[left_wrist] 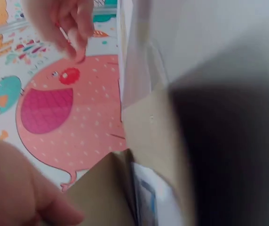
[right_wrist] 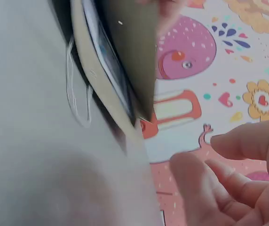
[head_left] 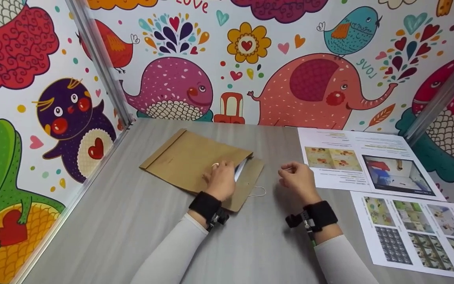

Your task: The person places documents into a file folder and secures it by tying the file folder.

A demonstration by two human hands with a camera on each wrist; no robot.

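A brown paper envelope lies on the table with its flap folded out to the right. A thin white string hangs from the flap. Inside the gaping mouth, the edge of white printed paper shows. My left hand grips the envelope's upper panel beside the mouth; its fingertips are partly hidden. To the right of the flap, my right hand hovers with fingers loosely bent. Its thumb and fingers stand apart in the right wrist view, with nothing held.
Printed sheets with pictures lie on the right side, one farther back and one nearer. Walls with cartoon animals enclose the grey table at the back and sides. Each wrist wears a black band with a small camera.
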